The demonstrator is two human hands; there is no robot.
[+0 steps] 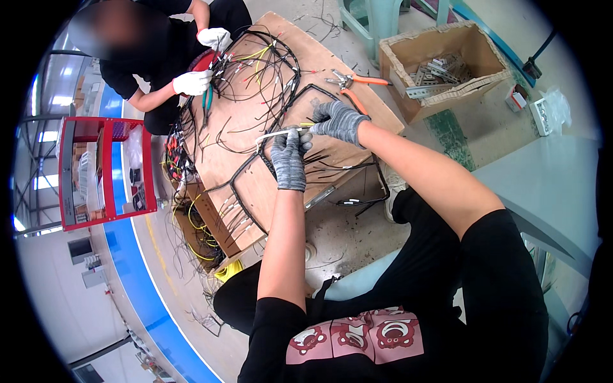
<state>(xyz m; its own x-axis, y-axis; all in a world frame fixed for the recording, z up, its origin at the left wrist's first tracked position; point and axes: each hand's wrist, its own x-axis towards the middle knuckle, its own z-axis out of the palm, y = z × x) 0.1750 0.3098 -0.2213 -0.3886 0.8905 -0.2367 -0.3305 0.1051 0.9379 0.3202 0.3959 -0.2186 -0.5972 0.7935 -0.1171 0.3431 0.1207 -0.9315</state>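
Both my hands wear grey knit gloves and are close together above a wooden board (255, 115). My left hand (290, 159) is closed in a pinch on a thin white wire or tube (272, 135), which sticks out to the left. My right hand (341, 121) is closed just beside it, fingers at a short yellow piece (306, 125); its exact grip is partly hidden. Black wire harness (239, 175) branches lie around and under my hands. Just beyond my right hand, a wire stripper (357, 80) with orange handles rests on the board.
Across the board, a co-worker in white gloves (193, 83) handles wires with teal-handled pliers (207, 99). A cardboard box (434, 99) of metal brackets stands at the far right. A red shelf cart (108, 172) is at the left. Wire bundles (182, 159) hang over the board's left edge.
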